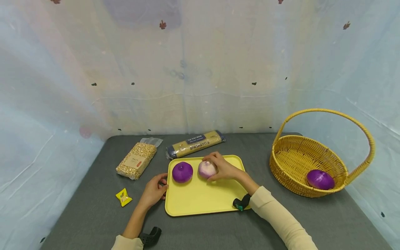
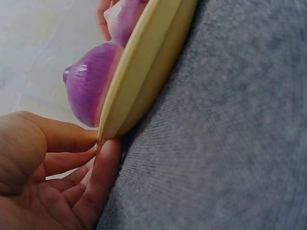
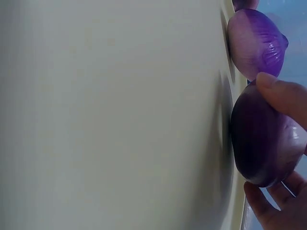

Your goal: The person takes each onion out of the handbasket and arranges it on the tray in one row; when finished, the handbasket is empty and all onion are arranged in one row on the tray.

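My right hand point(image 1: 224, 168) grips a pale purple-and-white onion point(image 1: 206, 170) over the yellow tray point(image 1: 203, 201). In the right wrist view, its thumb and fingers lie on opposite sides of the onion point(image 3: 261, 139), which sits close against the tray's surface. A deep purple onion point(image 1: 182, 172) rests on the tray just left of it, near the far left corner. At the tray's left edge, my left hand point(image 1: 153, 191) pinches the rim between thumb and fingers, as the left wrist view shows.
Another purple onion point(image 1: 320, 179) lies in a wicker basket point(image 1: 290, 152) with a tall handle, at the right. Behind the tray is a spaghetti pack point(image 1: 197, 144). A bag of yellowish kernels point(image 1: 137, 160) and a small yellow packet point(image 1: 123, 197) lie at the left.
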`<state>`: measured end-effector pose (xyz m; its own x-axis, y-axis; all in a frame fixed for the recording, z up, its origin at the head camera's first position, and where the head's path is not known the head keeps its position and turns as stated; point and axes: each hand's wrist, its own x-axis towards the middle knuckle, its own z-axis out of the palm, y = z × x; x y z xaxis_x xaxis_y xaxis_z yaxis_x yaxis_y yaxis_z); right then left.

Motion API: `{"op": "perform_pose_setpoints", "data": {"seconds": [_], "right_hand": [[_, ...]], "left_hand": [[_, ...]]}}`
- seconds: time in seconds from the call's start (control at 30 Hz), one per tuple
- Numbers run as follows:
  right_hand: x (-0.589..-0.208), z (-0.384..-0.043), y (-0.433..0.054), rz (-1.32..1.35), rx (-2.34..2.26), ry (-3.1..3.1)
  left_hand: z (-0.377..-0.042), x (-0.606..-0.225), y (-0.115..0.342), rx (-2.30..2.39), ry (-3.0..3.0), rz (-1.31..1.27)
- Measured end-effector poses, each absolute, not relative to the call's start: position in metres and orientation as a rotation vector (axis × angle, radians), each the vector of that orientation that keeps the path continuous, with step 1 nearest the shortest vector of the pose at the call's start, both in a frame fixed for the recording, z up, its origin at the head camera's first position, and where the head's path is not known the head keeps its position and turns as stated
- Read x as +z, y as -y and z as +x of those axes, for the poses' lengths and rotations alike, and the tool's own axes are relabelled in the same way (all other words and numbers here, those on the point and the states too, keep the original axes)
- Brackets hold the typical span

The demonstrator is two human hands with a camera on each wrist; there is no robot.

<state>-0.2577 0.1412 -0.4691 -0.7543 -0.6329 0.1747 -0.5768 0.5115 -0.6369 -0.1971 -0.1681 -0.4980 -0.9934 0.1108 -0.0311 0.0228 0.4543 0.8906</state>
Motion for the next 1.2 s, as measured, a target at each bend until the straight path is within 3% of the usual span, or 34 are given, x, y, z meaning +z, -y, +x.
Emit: {"op": "perform_pose_setpoints", "data": {"seconds": [1.2], "right_hand": [[-0.4675,-0.2550,-0.1398,-1.022,-1.087,-2.631]], "left_hand": [[-0.1972,-0.4961,0.1680,1.583,-2.607,0.128]]}}
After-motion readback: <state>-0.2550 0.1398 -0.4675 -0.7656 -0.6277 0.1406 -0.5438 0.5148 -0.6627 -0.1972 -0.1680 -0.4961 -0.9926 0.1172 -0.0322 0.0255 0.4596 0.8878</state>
